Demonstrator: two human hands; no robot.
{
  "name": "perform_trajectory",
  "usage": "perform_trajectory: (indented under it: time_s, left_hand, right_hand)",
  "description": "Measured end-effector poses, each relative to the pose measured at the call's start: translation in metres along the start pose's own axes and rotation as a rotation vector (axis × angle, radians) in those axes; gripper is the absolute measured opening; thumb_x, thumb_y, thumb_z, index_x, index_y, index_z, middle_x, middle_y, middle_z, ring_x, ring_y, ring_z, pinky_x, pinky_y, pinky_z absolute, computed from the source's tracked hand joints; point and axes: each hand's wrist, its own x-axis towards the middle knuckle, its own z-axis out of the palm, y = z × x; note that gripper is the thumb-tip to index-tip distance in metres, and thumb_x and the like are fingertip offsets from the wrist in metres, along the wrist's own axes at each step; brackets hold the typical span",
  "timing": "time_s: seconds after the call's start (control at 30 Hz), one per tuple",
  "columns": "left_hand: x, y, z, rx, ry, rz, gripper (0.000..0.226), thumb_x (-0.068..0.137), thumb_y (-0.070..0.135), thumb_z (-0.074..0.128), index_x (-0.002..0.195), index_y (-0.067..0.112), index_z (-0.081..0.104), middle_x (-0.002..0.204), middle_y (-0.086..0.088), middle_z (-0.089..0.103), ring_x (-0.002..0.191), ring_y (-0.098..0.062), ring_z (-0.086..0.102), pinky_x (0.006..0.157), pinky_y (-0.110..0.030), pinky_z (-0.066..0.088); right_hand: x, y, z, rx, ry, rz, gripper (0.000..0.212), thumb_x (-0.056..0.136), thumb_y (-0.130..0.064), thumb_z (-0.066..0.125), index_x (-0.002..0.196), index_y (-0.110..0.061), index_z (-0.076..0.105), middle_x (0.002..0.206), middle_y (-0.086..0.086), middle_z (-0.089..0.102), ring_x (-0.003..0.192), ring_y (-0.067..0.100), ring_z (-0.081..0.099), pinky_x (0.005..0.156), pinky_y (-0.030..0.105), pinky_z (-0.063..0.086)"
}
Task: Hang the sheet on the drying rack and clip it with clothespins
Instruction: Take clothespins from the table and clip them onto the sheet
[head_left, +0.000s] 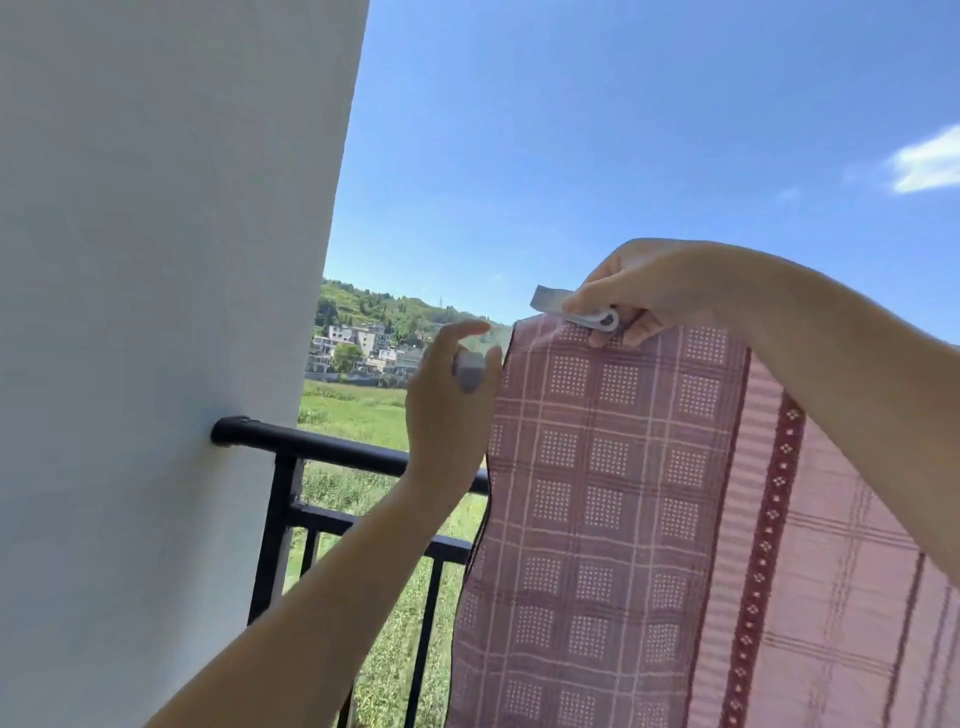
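Up close, two bare arms reached out from the bottom and the right side of the view. The left hand was raised beside the left edge of the sheet, and its fingers were curled round a small grey clothespin. The right hand was a bit higher, at the top edge of the sheet. Its fingers pinched a second pale clothespin, which lay across that top edge; whether it was already biting the cloth was too hard to tell. The sheet was pink-red with white lines, dotted squares and a dark red stripe. It hung straight down from its top edge. The bar of the drying rack was hidden under the cloth and the hand, so it could not be seen. The sheet looked thin, soft and light, because sun shone through it and it fell in loose folds. It would likely bend and slide easily, and wind could tug it off. So the best place to hold it seemed to be the top edge, near the corner, where the cloth folds over. A pin there would need to be squeezed wide and pushed down over both layers. Behind the hands stood a black railing, fixed to a white wall on the left. Farther off were green grass, some houses, a hill and blue sky.
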Motion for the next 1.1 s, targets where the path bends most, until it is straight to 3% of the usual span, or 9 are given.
perform_trajectory:
  time_s: [0.1,0.2,0.27,0.37,0.43,0.7,0.77,0.9,1.1]
  left_hand:
    - [-0.07,0.004,0.017,0.089,-0.152,0.139,0.057,0.084,0.044,0.053,0.133,0.018,0.043,0.078,0.014,0.052,0.058,0.006,0.046,0.054,-0.008,0.042]
    - [-0.101,-0.005,0.044,0.081,-0.319,-0.276,0.085,0.08,0.05,0.058,0.147,0.021,0.014,0.122,0.006,0.054,0.097,-0.007,0.058,0.081,-0.015,0.045]
    - [-0.097,-0.017,0.054,-0.038,-0.33,-0.371,0.067,0.08,0.045,0.062,0.139,0.023,0.037,0.123,0.005,0.055,0.102,-0.009,0.057,0.087,-0.024,0.048]
    - [-0.083,-0.023,0.056,-0.225,-0.419,-0.381,0.007,0.083,0.032,0.064,0.087,0.028,0.067,0.096,-0.007,0.061,0.078,-0.014,0.06,0.072,-0.026,0.052]
    - [-0.08,-0.024,0.053,-0.384,-0.455,-0.45,0.01,0.084,0.023,0.065,0.074,0.023,0.068,0.095,-0.016,0.058,0.077,-0.02,0.06,0.072,-0.029,0.053]
    - [-0.089,-0.029,0.031,-0.648,-0.488,-0.601,0.022,0.086,0.011,0.061,0.072,0.023,0.073,0.071,0.004,0.073,0.07,-0.014,0.067,0.072,-0.031,0.056]
    - [-0.092,-0.03,0.03,-0.651,-0.491,-0.606,0.016,0.086,0.013,0.061,0.078,0.019,0.074,0.077,-0.002,0.073,0.075,-0.019,0.068,0.076,-0.037,0.056]
    - [-0.095,-0.03,0.03,-0.644,-0.47,-0.598,0.017,0.087,0.015,0.059,0.087,0.001,0.068,0.084,-0.015,0.069,0.078,-0.03,0.065,0.079,-0.047,0.053]
    - [-0.097,-0.03,0.029,-0.618,-0.443,-0.555,0.015,0.088,0.012,0.057,0.085,0.004,0.069,0.082,-0.015,0.068,0.077,-0.029,0.064,0.078,-0.047,0.053]
  right_hand:
    - [0.003,0.001,0.001,0.073,0.009,0.029,0.021,0.086,-0.026,0.061,0.091,-0.006,0.063,0.074,0.004,0.065,0.054,0.003,0.065,0.044,0.013,0.049]
    - [0.003,0.0,0.001,0.108,0.027,0.059,0.026,0.086,-0.026,0.061,0.1,-0.004,0.063,0.082,0.004,0.066,0.063,0.006,0.068,0.043,0.012,0.049]
    - [0.002,0.001,0.001,0.094,0.017,0.067,0.027,0.086,-0.025,0.06,0.103,-0.004,0.063,0.087,0.005,0.066,0.071,0.01,0.068,0.044,0.013,0.05]
    - [-0.001,0.003,0.001,0.074,0.018,0.075,0.022,0.086,-0.026,0.061,0.099,-0.007,0.063,0.085,0.003,0.065,0.073,0.009,0.067,0.043,0.013,0.049]
    - [-0.007,0.003,0.002,0.077,0.033,0.047,0.024,0.085,-0.027,0.062,0.102,-0.011,0.062,0.09,0.002,0.065,0.073,0.009,0.068,0.045,0.015,0.05]
    - [-0.049,-0.008,0.031,-0.295,0.144,-0.414,0.027,0.086,-0.042,0.051,0.112,-0.034,0.052,0.102,-0.014,0.065,0.061,0.001,0.068,0.05,0.015,0.051]
    - [-0.051,-0.012,0.032,-0.38,0.071,-0.39,0.033,0.084,-0.044,0.051,0.115,-0.034,0.051,0.087,-0.015,0.066,0.054,-0.009,0.061,0.054,0.013,0.047]
    - [-0.035,-0.002,0.037,-0.809,-0.108,-0.227,0.033,0.087,-0.037,0.056,0.116,-0.029,0.043,0.075,-0.007,0.062,0.057,0.009,0.057,0.053,0.026,0.046]
    - [-0.029,0.007,0.045,-1.005,-0.166,-0.324,0.03,0.084,-0.041,0.058,0.11,-0.025,0.056,0.071,-0.012,0.057,0.055,0.002,0.048,0.049,0.015,0.04]
